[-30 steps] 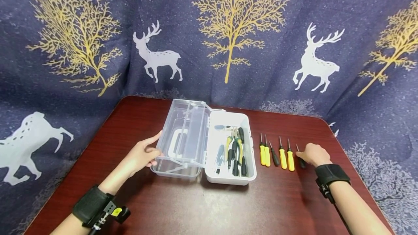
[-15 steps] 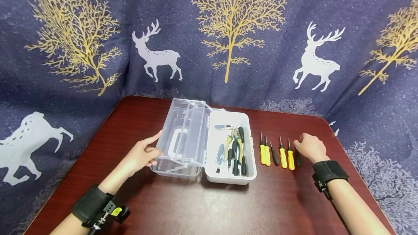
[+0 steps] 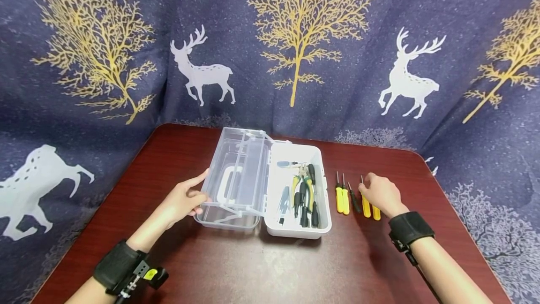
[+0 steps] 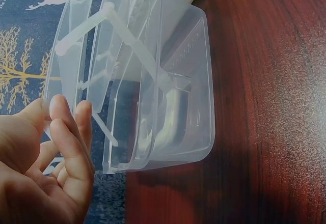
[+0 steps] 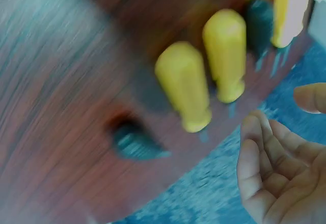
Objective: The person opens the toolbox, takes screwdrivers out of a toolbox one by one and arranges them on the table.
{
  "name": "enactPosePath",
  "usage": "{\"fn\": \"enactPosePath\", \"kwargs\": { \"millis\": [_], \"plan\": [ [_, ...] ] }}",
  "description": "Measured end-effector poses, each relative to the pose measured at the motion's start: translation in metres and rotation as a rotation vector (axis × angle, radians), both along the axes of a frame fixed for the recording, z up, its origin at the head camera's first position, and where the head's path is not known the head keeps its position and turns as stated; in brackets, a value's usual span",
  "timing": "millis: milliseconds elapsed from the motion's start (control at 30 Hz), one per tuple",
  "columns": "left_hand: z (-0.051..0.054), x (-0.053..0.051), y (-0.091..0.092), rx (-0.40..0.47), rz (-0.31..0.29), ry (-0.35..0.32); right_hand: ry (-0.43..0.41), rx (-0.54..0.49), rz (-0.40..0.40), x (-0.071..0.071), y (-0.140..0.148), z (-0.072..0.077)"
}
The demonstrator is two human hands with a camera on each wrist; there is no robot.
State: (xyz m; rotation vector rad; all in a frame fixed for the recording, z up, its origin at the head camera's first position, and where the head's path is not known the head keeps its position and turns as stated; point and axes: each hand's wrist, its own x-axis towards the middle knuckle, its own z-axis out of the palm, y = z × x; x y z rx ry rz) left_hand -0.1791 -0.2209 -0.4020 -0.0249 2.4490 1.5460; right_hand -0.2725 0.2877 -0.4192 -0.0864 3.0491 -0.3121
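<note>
A toolbox with a white base and a clear lid stands unfolded mid-table. My left hand pinches the edge of its raised clear tray between thumb and fingers. Right of the box, yellow and black screwdrivers lie in a row, tips pointing away. Over the right part of this row hovers my right hand, partly covering two yellow screwdrivers. Its thumb and fingers are apart with nothing between them. A black screwdriver lies at the row's right end, mostly hidden by the hand in the head view.
Inside the white base lie pliers with yellow-green handles and several black-handled screwdrivers. The dark red wooden table ends at a blue curtain printed with trees and deer.
My right hand has left the black screwdriver at the right end and moved left over the yellow ones. The left hand stays on the tray.
</note>
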Motion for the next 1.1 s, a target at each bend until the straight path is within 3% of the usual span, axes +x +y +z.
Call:
{"fn": "enactPosePath", "kwargs": {
  "millis": [333, 567, 900, 1100],
  "plan": [
    [-0.003, 0.000, 0.000, -0.003, 0.003, 0.001, 0.143, -0.039, 0.139, 0.021, -0.051, 0.007],
    [-0.002, 0.000, -0.001, -0.009, 0.002, -0.002, 0.188, -0.079, 0.186, 0.036, -0.079, 0.011],
    [-0.001, 0.000, -0.001, -0.005, 0.002, -0.004, 0.211, -0.009, 0.200, 0.050, -0.106, 0.003],
    [-0.001, -0.001, -0.001, 0.003, -0.002, -0.005, 0.286, 0.047, 0.215, 0.054, -0.112, -0.004]
  ]
}}
